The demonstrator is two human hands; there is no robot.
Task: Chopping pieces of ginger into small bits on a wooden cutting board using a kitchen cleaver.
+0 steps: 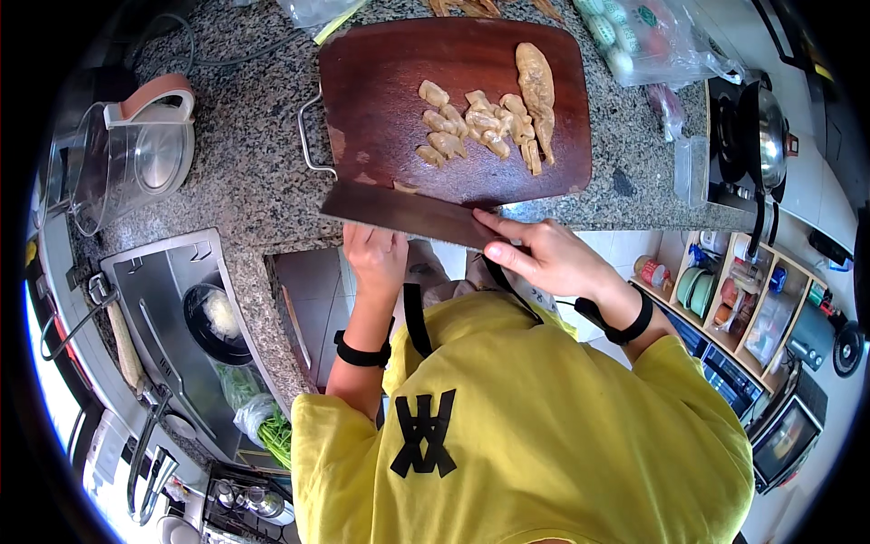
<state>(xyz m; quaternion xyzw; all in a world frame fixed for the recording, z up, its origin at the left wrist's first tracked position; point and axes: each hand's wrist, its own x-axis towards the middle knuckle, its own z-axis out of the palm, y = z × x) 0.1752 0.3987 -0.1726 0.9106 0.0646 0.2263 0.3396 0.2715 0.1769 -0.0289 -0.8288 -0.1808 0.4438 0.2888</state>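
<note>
A wide-bladed kitchen knife [408, 212] lies across the near edge of a dark red wooden cutting board [380, 81]. My right hand [554, 255] grips its right end, thumb and index finger at the blade; the handle is not clearly seen. My left hand [375, 255] is at the blade's near edge with curled fingers, their tips partly hidden by the blade, so its hold is unclear. On the board are several cut chunks of pale, wet-looking meat [482, 126], with a long uncut strip [537, 88] to their right. A small pale scrap shows behind the blade.
A clear pitcher [129, 153] with a pink handle stands left on the granite counter [251, 122]. A sink [160, 319] with a black bowl [217, 323] and leafy greens [275, 435] is lower left. At right are a plastic bag [652, 41], a clear container [691, 170] and a lidded pan [771, 136].
</note>
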